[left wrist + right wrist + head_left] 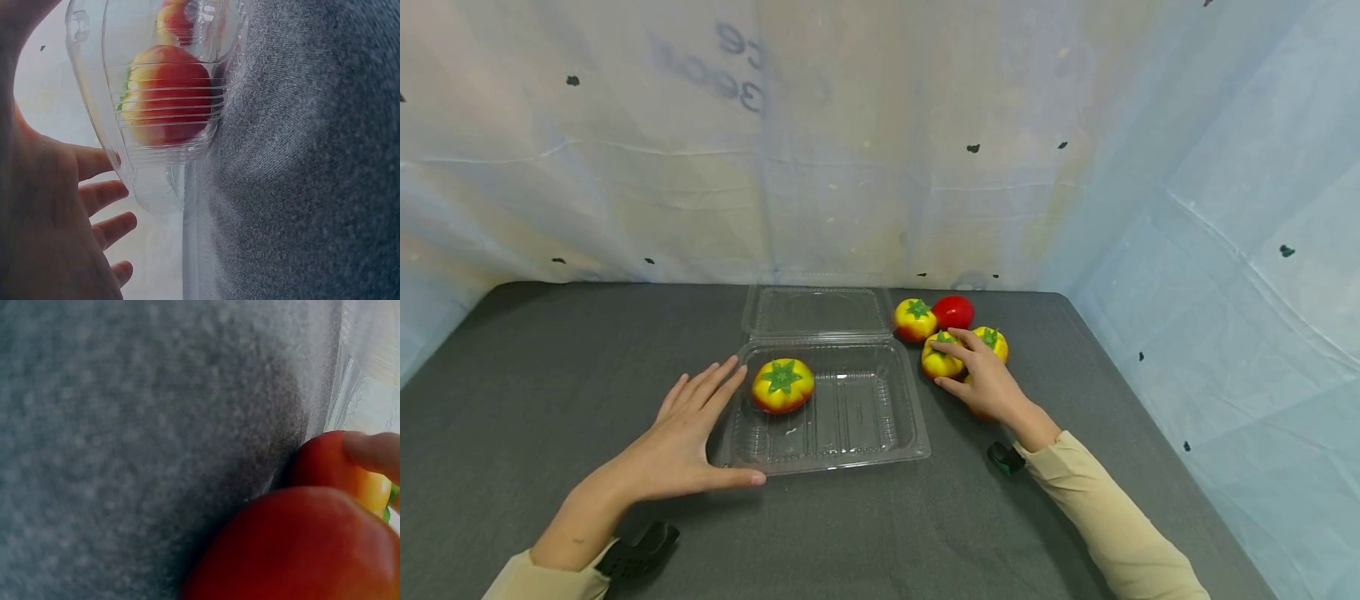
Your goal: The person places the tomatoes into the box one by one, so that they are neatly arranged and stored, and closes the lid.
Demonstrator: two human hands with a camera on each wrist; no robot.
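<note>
A clear plastic clamshell box point(850, 417) lies with its lid point(820, 312) folded back. One yellow-and-red tomato point(782, 386) with a green star-shaped top sits in its left part. At the box's left side my left hand point(681, 446) is spread, fingers nearly straight, the thumb by the front left corner. In the left wrist view its fingertips point(115, 187) are at the box rim. To the right of the box, my right hand point(988, 379) holds another yellow-and-red tomato point(936, 360) between thumb and fingers. In the right wrist view the thumb point(372, 450) presses on that tomato point(325, 465).
Behind the right hand are a yellow-and-red tomato point(914, 321) and a plain red one point(953, 312). Another point(992, 342) stands beside the fingers, and one more is mostly hidden under the hand. A pale sheet point(850, 192) hangs behind the grey table point(587, 375).
</note>
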